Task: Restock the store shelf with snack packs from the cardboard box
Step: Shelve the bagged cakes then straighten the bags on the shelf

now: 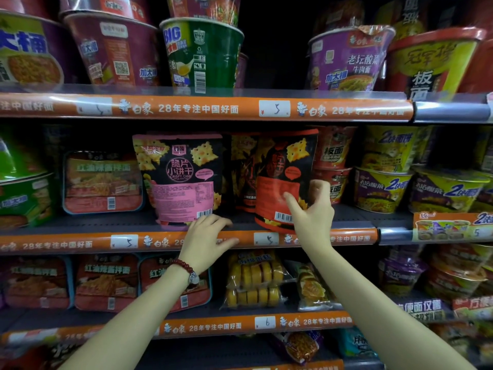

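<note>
A pink and black crispy-chip snack pack stands upright on the middle shelf. Beside it on the right, a red and black snack pack leans slightly, its bottom edge at the shelf's front lip. My right hand pinches the lower right part of this red pack with thumb and fingers. My left hand lies with relaxed fingers on the shelf's front rail, just below the pink pack's bottom corner. Another dark pack stands behind, between the two. The cardboard box is out of view.
Instant noodle bowls fill the top shelf and both ends of the middle shelf. Flat noodle trays sit left of the pink pack. The lower shelf holds red trays and bagged yellow cakes. Orange price rails edge each shelf.
</note>
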{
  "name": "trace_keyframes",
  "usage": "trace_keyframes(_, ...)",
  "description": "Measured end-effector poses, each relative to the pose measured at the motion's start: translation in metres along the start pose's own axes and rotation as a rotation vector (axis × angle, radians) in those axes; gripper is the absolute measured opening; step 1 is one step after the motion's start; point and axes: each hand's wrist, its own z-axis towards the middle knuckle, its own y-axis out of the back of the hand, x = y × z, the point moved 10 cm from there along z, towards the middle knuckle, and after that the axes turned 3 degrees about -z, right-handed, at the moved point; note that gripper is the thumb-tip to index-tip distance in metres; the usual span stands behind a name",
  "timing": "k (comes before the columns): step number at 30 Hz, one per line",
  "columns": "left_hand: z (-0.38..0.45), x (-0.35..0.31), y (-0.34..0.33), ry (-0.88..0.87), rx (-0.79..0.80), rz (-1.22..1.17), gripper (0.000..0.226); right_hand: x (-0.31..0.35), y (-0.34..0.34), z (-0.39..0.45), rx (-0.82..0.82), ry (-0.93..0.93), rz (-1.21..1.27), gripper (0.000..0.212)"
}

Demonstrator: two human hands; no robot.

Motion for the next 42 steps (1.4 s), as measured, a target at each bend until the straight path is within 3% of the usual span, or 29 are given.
trace_keyframes(3,-0.001,0.0,0.0,0.001,-0.012,0.001,0.042,-0.002,-0.003,-0.009,0.001,0.016,0.001,0.036)
trace_keyframes(9,-0.001,0.0,0.0,-0.004,-0.011,0.009,0.041,-0.012,-0.027,-0.029,0.2,0.059,0.006,0.052)
trace_keyframes(18,-0.002,0.001,-0.001,-0.021,-0.029,0.023,0.043,-0.003,0.003,-0.029,-0.029,0.14,-0.12,0.055)
trace_keyframes(23,-0.002,0.001,0.0,-0.02,-0.025,0.026,0.05,0.007,-0.024,-0.044,0.054,0.242,-0.18,0.058)
trace_keyframes(28,-0.003,0.0,0.0,-0.018,-0.013,0.045,0.042,0.021,-0.051,-0.052,0.166,0.287,-0.233,0.064)
trace_keyframes(34,-0.002,0.0,0.0,-0.01,0.008,0.057,0.044,0.01,-0.062,-0.039,0.213,0.175,-0.075,0.039)
trace_keyframes(39,-0.003,0.001,-0.001,-0.025,0.035,0.06,0.052,-0.027,-0.079,-0.011,0.434,-0.223,0.142,0.08)
trace_keyframes(42,-0.003,0.0,0.0,-0.039,0.028,0.077,0.057,-0.033,-0.093,-0.002,0.575,-0.346,0.24,0.084)
